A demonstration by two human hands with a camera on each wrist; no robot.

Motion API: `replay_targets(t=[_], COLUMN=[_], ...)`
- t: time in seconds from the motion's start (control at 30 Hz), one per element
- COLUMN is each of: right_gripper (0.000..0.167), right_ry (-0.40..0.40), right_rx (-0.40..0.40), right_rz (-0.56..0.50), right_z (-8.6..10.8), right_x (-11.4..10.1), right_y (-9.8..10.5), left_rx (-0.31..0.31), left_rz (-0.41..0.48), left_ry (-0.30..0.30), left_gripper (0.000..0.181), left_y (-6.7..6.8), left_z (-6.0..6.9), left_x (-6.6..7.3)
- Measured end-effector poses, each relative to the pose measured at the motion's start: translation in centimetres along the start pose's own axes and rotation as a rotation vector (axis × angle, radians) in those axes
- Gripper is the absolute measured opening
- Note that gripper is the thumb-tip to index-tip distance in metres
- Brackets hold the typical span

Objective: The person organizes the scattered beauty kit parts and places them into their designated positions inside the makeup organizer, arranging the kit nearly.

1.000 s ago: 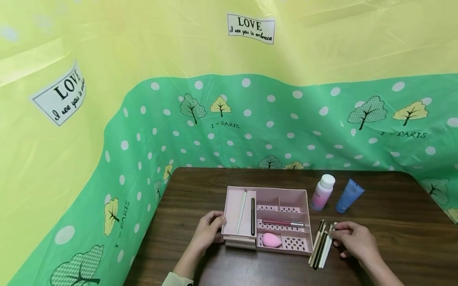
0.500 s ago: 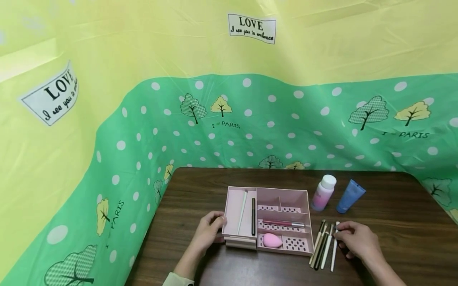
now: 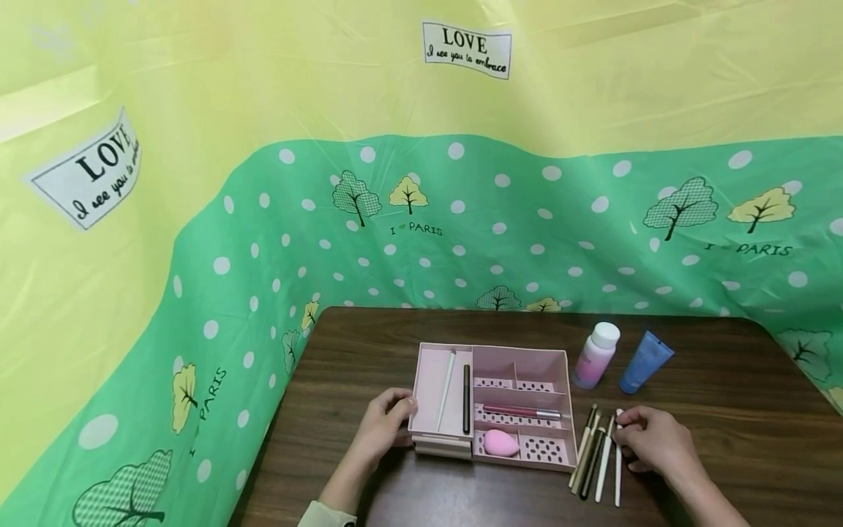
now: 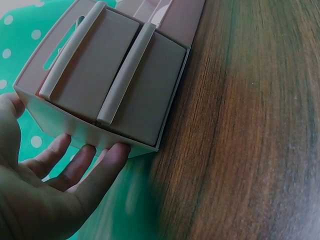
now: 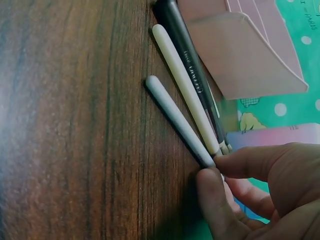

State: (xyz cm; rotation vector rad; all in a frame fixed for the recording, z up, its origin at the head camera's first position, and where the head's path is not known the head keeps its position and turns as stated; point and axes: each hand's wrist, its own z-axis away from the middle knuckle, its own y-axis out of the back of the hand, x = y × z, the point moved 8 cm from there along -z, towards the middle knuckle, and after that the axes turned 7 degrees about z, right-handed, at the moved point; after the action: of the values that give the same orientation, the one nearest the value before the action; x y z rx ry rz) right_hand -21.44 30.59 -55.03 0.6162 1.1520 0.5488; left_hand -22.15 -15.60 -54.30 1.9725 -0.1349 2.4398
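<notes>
So, right hand [image 3: 652, 439]: thumb and forefinger pinching the outermost white brush [image 5: 172, 115] near its far end.
Brush spot: on the counter [image 3: 369, 344], just off the near right corner of the pink organizer [image 3: 428, 391].
Left hand [image 3: 384, 421]: fingers spread against organizer's left side.
Good pinch: narrow, I'd say; cream brush [image 5: 187, 90] sits close enough to drag.
Left wrist view: full drawer fronts [image 4: 95, 62]; head view foreshortens them.
Head view only: pink sponge [image 3: 500, 443].
</notes>
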Motion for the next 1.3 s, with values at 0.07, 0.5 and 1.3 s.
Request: replay_targets(t=[0.07,0.5,1.3], right_gripper=[0.035,0.046,0.05], right_ry=[-0.003,-0.037,0.091], right_rx=[0.001,-0.005,-0.008], right_rz=[-0.001,-0.063,-0.101], right_z=[0.0,0.1,1.4], right_x=[0.0,0.2,-4.8], right_y=[0.0,-0.3,1.1], left_rx=[0.002,0.003,-0.005], left_rz=[-0.003,-0.003,-0.011], left_ry=[0.0,0.0,-0.025], left_gripper=[0.04,0.039,0.04], left_y=[0.0,0.0,0.0], left_z=[0.0,0.2,0.0], left_x=[0.0,-0.1,0.1])
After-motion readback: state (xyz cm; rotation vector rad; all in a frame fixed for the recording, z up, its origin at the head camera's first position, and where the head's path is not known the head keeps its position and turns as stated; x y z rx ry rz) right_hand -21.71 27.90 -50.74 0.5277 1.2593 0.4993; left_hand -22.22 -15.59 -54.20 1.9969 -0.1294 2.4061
